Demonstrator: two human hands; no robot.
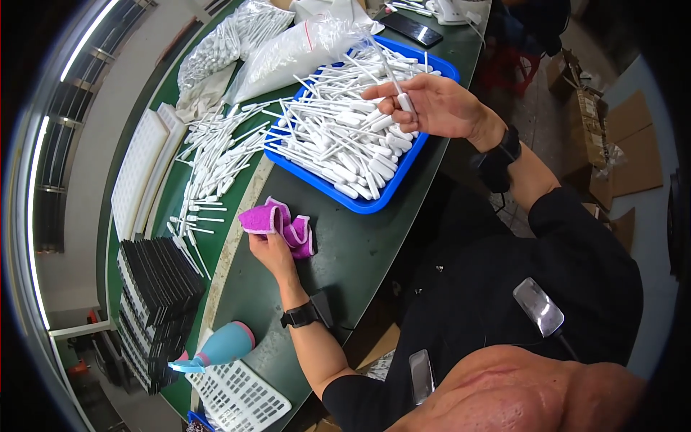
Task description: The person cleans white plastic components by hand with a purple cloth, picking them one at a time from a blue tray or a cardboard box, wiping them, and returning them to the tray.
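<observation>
My left hand (273, 255) is closed on a crumpled purple cloth (296, 232) with a pale edge, over the dark green table near the tray. Above the right part of the blue tray (376, 207), my right hand (450, 108) holds a white plastic stick (405, 104) by its thick end between bent fingers. The thin shaft of that stick points up and away to the left. Many white sticks (338, 129) of the same look, each with a thick end and a thin shaft, fill the tray in a loose heap.
More white sticks (223, 147) lie loose left of the tray. Beyond are clear plastic bags (291, 61) and a black phone (410, 29). White perforated trays (147, 162) and stacked black trays (160, 277) stand at the left. A blue-and-pink squeeze bottle (227, 344) rests by a white grid (241, 396).
</observation>
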